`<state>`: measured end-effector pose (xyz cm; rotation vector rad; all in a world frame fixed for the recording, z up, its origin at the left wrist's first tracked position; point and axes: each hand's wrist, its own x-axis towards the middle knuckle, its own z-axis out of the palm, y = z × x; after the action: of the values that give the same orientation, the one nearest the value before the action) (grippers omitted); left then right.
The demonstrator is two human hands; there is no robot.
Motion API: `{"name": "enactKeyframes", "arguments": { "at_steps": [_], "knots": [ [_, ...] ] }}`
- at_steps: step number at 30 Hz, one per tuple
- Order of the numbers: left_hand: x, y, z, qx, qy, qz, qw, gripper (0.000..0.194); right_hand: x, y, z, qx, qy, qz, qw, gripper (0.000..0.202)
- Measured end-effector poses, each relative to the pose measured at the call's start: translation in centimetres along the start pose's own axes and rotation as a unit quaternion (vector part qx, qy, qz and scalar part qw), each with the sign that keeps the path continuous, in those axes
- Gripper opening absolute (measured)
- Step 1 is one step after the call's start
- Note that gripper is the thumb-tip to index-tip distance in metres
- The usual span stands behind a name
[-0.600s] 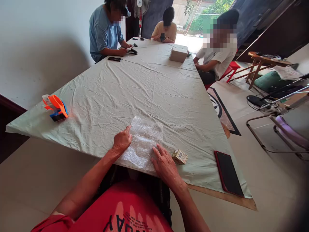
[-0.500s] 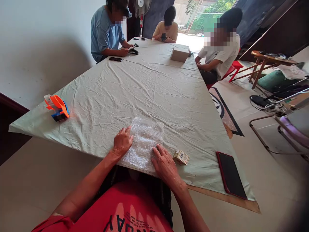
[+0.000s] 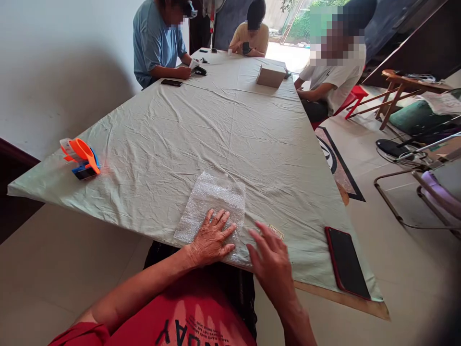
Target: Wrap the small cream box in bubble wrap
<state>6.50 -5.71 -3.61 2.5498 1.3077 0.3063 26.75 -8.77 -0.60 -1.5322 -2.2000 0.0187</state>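
Observation:
A sheet of clear bubble wrap (image 3: 201, 202) lies flat at the table's near edge. My left hand (image 3: 212, 238) rests on its lower right part, fingers spread, holding nothing. To the right of the wrap, my right hand (image 3: 270, 259) is raised with its fingers apart and nothing visible in them. Just beyond that hand is a small printed box (image 3: 277, 232), mostly hidden behind the fingers.
A cloth-covered table (image 3: 173, 129) stretches away. An orange and blue tape dispenser (image 3: 83, 158) stands at left, a red-edged phone (image 3: 346, 262) lies at right. A cardboard box (image 3: 271, 76) sits near the far end, where three people sit around the table.
My left hand has moved right from the wrap's left edge onto its lower right part. My right hand has left the wrap and shifted right, in front of the small box. The view has shifted slightly.

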Motion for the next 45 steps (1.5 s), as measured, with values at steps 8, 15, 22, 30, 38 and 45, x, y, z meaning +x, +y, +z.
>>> {"name": "enactKeyframes", "arguments": {
  "at_steps": [8, 15, 22, 30, 38, 45],
  "knots": [
    [0.0, 0.2, 0.2, -0.011, 0.004, -0.003, 1.0, 0.066, 0.0, 5.5, -1.2, 0.033, -0.047, 0.233, 0.971, 0.051],
    [0.2, 0.3, 0.3, -0.049, 0.022, -0.007, 0.999, 0.072, 5.0, -3.1, 0.4, 0.487, -0.09, 0.154, 0.855, 0.045],
    [0.4, -0.3, -0.6, -0.131, 0.059, 0.005, 0.99, 0.066, 7.2, -2.1, 5.6, 0.656, -0.036, 0.315, 0.685, 0.033],
    [-2.3, -4.5, -1.6, -0.098, 0.103, -0.103, 0.984, 0.065, 6.3, -1.5, 5.7, 0.617, -0.056, 0.294, 0.728, 0.037],
    [-3.3, -5.8, -1.2, -0.09, 0.066, -0.068, 0.991, 0.094, 6.5, -2.1, 5.3, 0.322, -0.09, 0.075, 0.939, 0.036],
    [-3.4, -6.1, -1.1, -0.095, 0.061, -0.063, 0.992, 0.094, 6.5, -1.9, 5.3, 0.227, -0.116, 0.015, 0.967, 0.042]
  ]
}}
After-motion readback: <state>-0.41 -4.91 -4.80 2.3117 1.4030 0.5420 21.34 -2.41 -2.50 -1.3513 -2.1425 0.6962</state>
